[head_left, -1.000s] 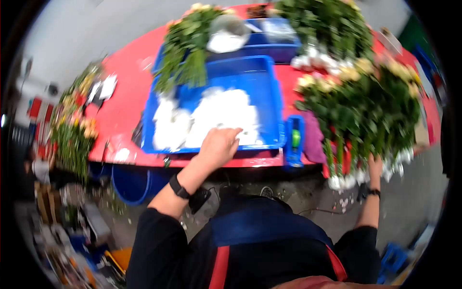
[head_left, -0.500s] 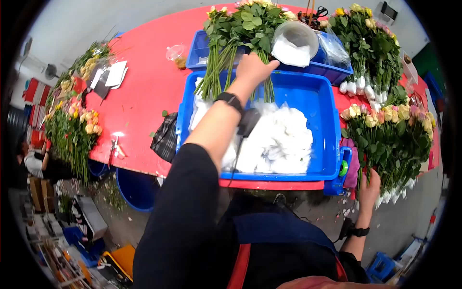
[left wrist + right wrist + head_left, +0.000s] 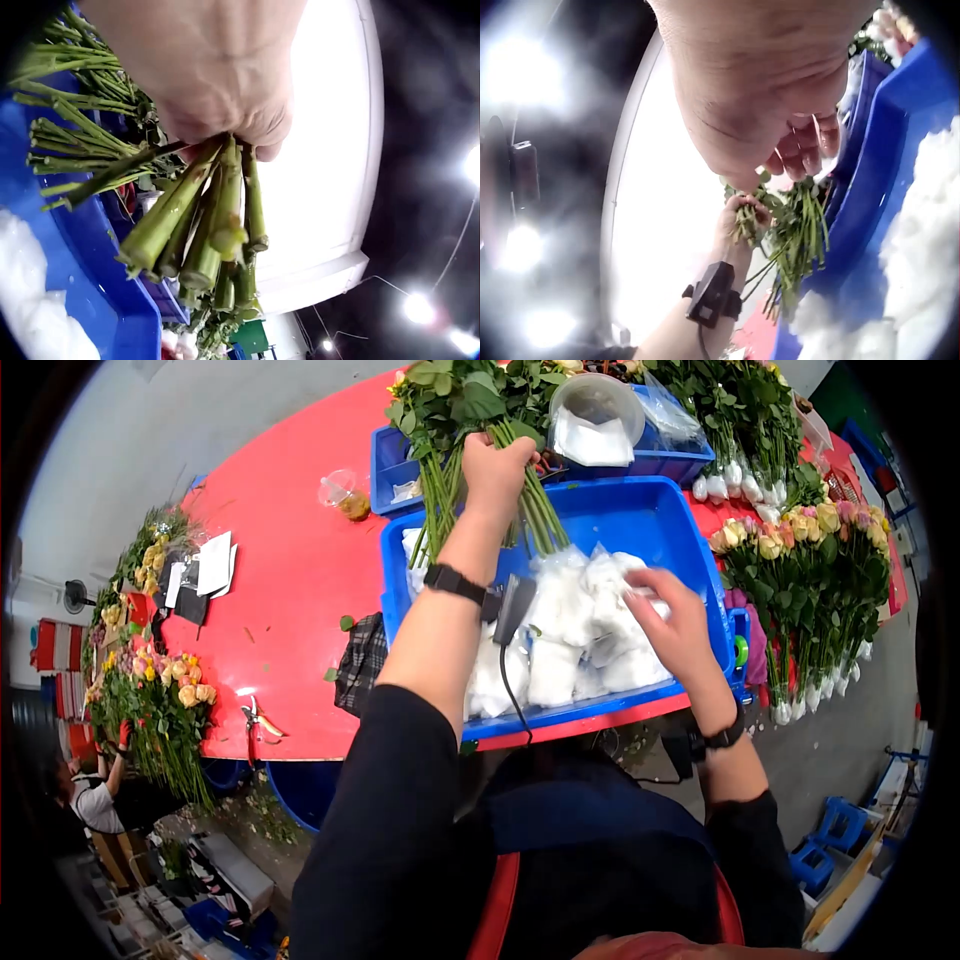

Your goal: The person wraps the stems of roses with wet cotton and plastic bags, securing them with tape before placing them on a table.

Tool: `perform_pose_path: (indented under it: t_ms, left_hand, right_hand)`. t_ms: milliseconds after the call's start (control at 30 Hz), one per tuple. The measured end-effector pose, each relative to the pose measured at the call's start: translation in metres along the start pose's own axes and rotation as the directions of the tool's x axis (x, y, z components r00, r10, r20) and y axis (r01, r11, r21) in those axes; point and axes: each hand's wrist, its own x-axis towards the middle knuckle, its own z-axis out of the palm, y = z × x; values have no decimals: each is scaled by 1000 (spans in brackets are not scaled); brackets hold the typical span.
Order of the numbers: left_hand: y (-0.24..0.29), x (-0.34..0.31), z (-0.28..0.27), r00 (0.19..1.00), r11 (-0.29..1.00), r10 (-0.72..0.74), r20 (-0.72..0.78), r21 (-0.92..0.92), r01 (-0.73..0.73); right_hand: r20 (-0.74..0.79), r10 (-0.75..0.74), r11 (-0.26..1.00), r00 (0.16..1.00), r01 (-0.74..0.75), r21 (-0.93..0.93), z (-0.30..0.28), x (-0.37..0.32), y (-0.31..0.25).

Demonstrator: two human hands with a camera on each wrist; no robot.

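In the head view my left hand point(image 3: 492, 472) grips a bunch of green stems point(image 3: 541, 518) above the blue tray point(image 3: 650, 510); their cut ends fan out below the fist in the left wrist view point(image 3: 202, 247). White wet bundles point(image 3: 560, 600) fill the front and middle of the tray. Over their right side hangs my right hand point(image 3: 676, 628), fingers loosely bent and apart, holding nothing that shows. More loose stems point(image 3: 440, 500) lie to the left of the gripped bunch, over the tray's back left corner.
Wrapped roses point(image 3: 810, 580) lie at the table's right edge, more behind them. A clear tub point(image 3: 598, 415) sits on the blue box point(image 3: 660, 464) at the back. On the red table point(image 3: 290, 560) are pruning shears point(image 3: 256, 722), a cup point(image 3: 345, 495) and papers point(image 3: 214, 564). Another person point(image 3: 98, 800) stands far left.
My left hand has lifted a bunch of stems and moved slightly up and left. My right hand has left the roses at the right and come over the tray.
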Motion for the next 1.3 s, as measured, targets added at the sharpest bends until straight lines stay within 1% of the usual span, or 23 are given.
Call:
perform_pose_path:
  t_ms: [133,233,267,300,333,367,400,433,533,567,600,667,733,800,833,900,933,967,1000,1067,1167,1267,1300]
  left_hand:
    - [33,-67,-14,974,966,178,137,-212,-147]
    - [59,-119,-34,968,939,226,109,-288,-187]
    - [65,-127,-56,959,976,191,208,-144,-163]
    - [80,-145,-70,983,993,100,154,-84,-88]
    - [87,-158,-98,960,907,188,208,338,-251]
    - [110,-185,-110,963,622,223,152,738,-261]
    - [99,-203,-141,850,304,461,254,855,-421]
    - [113,-229,-152,790,64,488,371,888,-456]
    - [138,-284,-128,657,-25,321,682,700,-714]
    - [142,-294,-105,686,-47,171,708,701,-712]
    - [131,-299,-99,701,-53,50,711,703,-709]
    - [110,-309,-87,701,-65,-194,686,704,-707]
    - [78,-324,-96,726,-62,-522,447,829,-555]
    - [62,-330,-93,763,53,-465,449,874,-482]
    - [59,-333,-87,786,62,-484,386,911,-409]
    - [48,-336,-87,824,178,-505,258,965,-193]
    - [43,-337,-85,840,265,-504,199,962,-68]
    - [40,-337,-83,851,349,-506,138,936,56]
    - [36,-336,-81,856,428,-510,78,887,174]
    - [26,-337,-77,812,391,-583,-34,864,317]
    - [21,-328,-59,706,371,-694,-145,768,523]
    - [14,-319,-50,694,410,-700,-166,703,581]
    - [9,-318,-49,707,451,-686,-172,662,599]
  right_hand:
    - [-27,-57,951,998,62,302,56,39,-32]
    - [496,57,869,866,-288,403,77,31,-54]
    - [589,87,743,804,-446,499,85,19,-57]
    - [576,102,805,811,-407,432,87,8,-63]
    - [558,113,860,822,-362,359,88,0,-67]
    - [527,-5,941,850,-174,290,90,-8,-58]
    - [560,-129,964,819,-29,266,92,-14,-50]
    - [606,-190,964,772,29,265,91,-21,-49]
    - [765,-279,957,581,102,271,95,-44,-43]
    - [767,-335,931,547,71,357,102,-54,-33]
    - [761,-397,897,514,42,439,104,-63,-26]
    - [931,-265,941,252,-145,307,92,-65,-39]
    - [986,-155,952,58,-258,165,77,-62,-38]
    - [997,-60,940,-42,-339,42,68,-54,-26]
    - [988,-151,896,33,-417,151,62,-50,-10]
    - [912,-128,859,390,-415,298,42,-29,22]
    - [776,-155,936,612,-160,313,41,-14,63]
    - [684,26,998,729,-63,29,22,4,77]
    - [471,-28,961,882,153,-229,10,16,98]
    - [337,-61,791,940,252,-558,-6,35,149]
    - [442,-124,873,888,310,-377,-4,41,200]
    - [467,181,960,866,-258,106,-20,53,193]
    - [439,155,950,885,-255,180,-30,55,180]
